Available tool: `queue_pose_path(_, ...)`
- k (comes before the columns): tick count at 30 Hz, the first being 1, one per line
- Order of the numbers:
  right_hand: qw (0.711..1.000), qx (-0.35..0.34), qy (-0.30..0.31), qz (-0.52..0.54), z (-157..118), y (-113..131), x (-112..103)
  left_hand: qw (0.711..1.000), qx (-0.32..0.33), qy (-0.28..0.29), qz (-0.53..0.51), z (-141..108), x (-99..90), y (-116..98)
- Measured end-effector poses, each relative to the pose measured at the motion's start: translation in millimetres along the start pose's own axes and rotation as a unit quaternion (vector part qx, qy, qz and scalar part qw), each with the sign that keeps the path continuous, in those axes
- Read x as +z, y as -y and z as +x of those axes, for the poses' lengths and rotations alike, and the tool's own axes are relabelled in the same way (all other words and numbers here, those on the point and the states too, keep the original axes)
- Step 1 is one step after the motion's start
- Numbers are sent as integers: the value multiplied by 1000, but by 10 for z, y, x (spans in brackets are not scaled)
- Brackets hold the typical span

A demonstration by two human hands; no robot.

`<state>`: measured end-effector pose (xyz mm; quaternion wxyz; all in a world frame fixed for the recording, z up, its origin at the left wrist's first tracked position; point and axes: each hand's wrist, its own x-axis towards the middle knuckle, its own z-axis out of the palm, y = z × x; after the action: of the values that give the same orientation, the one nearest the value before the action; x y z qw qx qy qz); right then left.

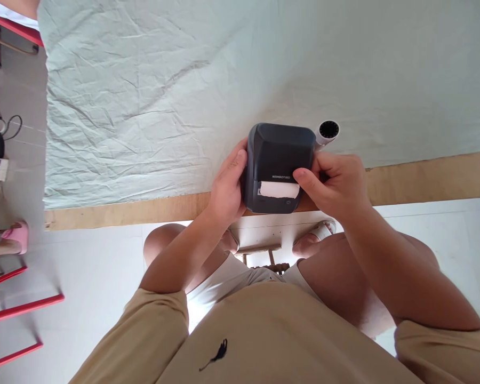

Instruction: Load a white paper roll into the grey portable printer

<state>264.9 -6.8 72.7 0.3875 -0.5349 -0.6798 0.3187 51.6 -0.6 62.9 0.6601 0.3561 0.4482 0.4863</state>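
A dark label printer (285, 152) is held up at the table's near edge, its lettered front toward me. A strip of white label paper (280, 190) sticks out of its slot. My left hand (228, 186) grips the printer's left side, fingers partly behind it. My right hand (338, 181) holds the right side, with its thumb on the front by the paper's right end. A roll of labels (328, 131) with a dark, ridged core stands on the cloth just beyond my right hand; its lower part is hidden.
A wrinkled pale green cloth (144, 106) covers the table, leaving a bare wooden edge (432, 173) toward me. On the left are red metal bars (24, 309), another person's foot in a pink sandal (19, 237), and a black cable (14, 128) near a white plug.
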Motion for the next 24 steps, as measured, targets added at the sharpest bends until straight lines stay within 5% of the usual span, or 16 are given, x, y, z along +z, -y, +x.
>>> queue_pose_path(10, 1000, -22, 2, 8, -15, -138, 17, 998, 39, -25, 35, -1, 2, 38)
queue_pose_path(14, 993, -68, -82, 56, -46, -178, 103, 999, 32, -16, 4, 23, 44, 32)
queue_pose_path(20, 953, -130, -259, 86, 55, 112, 115, 999, 16, 44, 20, -18, 42, -25)
queue_pose_path(24, 956, -165, -242, 21, 122, 213, 45, 998, 7, 52, 26, -72, 34, -79)
